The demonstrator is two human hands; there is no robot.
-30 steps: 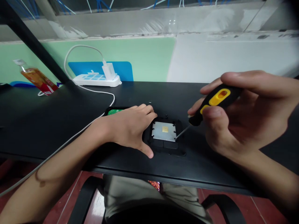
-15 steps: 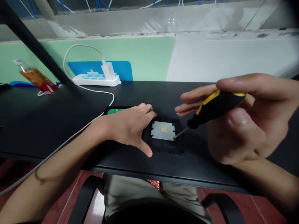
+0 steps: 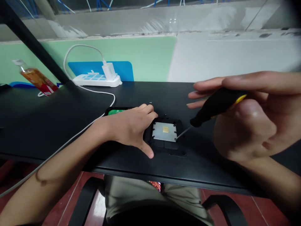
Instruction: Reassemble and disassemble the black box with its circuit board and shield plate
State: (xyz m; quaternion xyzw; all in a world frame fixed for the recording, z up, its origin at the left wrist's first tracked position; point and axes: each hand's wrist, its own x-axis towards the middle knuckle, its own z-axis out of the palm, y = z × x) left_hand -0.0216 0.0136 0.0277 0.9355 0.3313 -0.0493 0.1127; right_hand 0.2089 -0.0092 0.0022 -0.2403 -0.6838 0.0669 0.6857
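Screwdriver [image 3: 218, 105], held between thumb and fingers of the right hand [image 3: 254, 131], meets the silver plate [image 3: 161, 133] at its near-right corner, apparently turning a screw. Left hand [image 3: 131, 127], thumb spread, lies across the black casing on the bench [image 3: 199, 166]. Turning calls for a seated tip.

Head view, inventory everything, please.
screwdriver: one, black and yellow, right
plate: one, silver, centre
casing: one, black, around plate
board: one, green, left of plate
bottle: one, orange, left
power strip: one, white, back
charger: one, white, back
cable: one, white, left
table: one, black, centre
armrests: two, black, bottom
floor: one, red, bottom
wall: one, green and white, back
trousers: one, grey, bottom
left hand: one, bare, over casing
right hand: one, bare, around screwdriver
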